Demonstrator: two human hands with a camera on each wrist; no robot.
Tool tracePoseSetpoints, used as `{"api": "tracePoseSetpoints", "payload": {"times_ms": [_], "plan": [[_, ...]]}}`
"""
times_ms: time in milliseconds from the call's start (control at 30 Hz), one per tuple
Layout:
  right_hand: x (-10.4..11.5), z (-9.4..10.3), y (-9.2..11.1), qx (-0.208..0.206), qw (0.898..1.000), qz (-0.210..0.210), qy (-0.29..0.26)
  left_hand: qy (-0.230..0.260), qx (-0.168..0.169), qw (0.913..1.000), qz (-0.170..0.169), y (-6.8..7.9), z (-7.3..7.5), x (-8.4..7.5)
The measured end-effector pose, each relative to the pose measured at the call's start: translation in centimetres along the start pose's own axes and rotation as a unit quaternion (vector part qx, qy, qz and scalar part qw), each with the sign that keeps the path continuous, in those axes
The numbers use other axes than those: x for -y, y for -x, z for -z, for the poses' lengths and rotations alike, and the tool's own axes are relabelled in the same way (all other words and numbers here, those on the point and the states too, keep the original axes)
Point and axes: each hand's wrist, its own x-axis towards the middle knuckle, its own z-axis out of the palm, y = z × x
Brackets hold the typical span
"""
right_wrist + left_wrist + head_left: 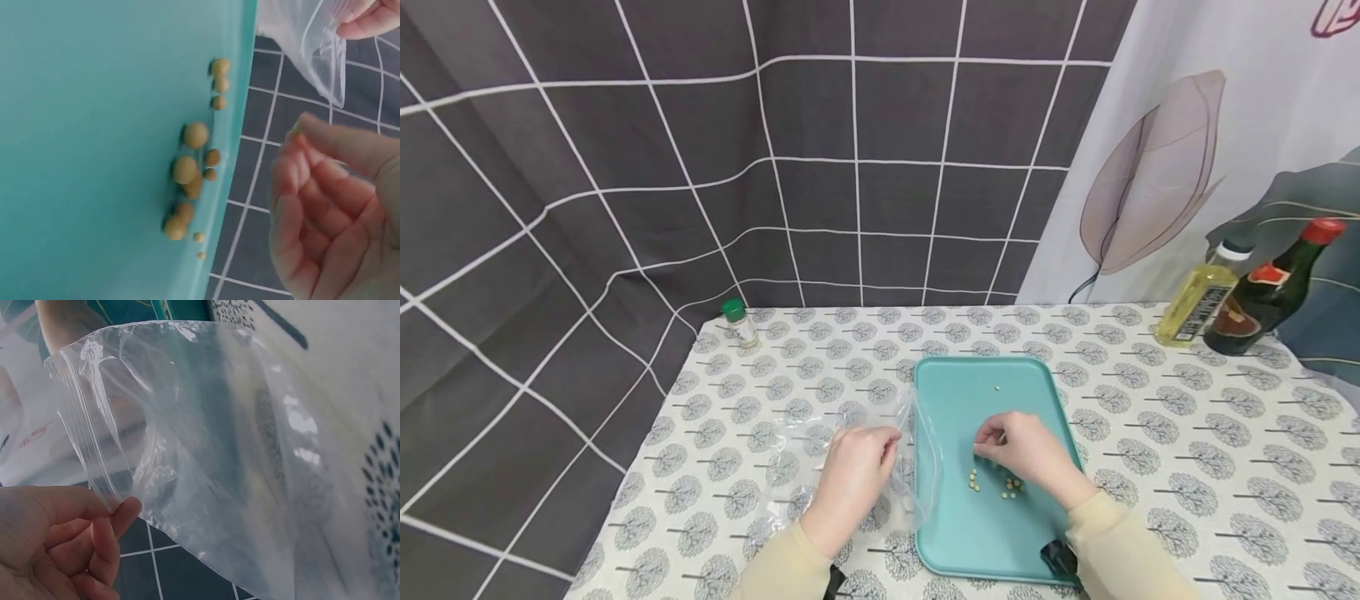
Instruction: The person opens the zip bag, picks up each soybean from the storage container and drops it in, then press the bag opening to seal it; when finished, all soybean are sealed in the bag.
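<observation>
A: Hands?
B: Left hand (853,468) pinches the clear bag (206,437) by its zip edge (84,440); right hand (1028,452) pinches apparently one bean (296,129), loose beans (185,170) on the tray (955,533) just below it.
A: Handling?
B: Probably best: squeeze lightly, hold the zip edge spread.

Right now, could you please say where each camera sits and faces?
Head: on the head, facing forward and down at the tray; left hand, right hand and pale sleeves show.
Left wrist: on that wrist, facing the clear bag; left hand pinching its edge shows, and skin at top left.
Right wrist: on that wrist, facing small round pieces on the tray; the right hand shows, plus part of the left hand.
Shared: both wrist views show the bag, tray and left hand.
</observation>
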Motion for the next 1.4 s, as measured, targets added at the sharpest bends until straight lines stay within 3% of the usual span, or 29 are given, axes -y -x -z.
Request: {"api": "tracePoseSetpoints", "payload": {"times_ms": [333,500,933,1400], "plan": [[2.3,-0.3,0.5,0.01,0.992,0.113,-0.055,0.013,0.007,0.9999,-0.006,-0.1,-0.2,-0.4],[3.1,-0.7,0.5,0.027,0.987,0.143,-0.062,0.021,0.014,0.9996,-0.008,-0.1,-0.1,-0.7],[3.1,-1.3,0.4,0.019,0.99,0.125,-0.057,0.016,-0.002,0.9996,-0.025,0.2,-0.5,-1.1],[1.0,0.0,0.4,-0.01,0.994,0.094,-0.057,0.017,-0.005,0.9997,-0.018,0.3,-0.5,-0.8]]}}
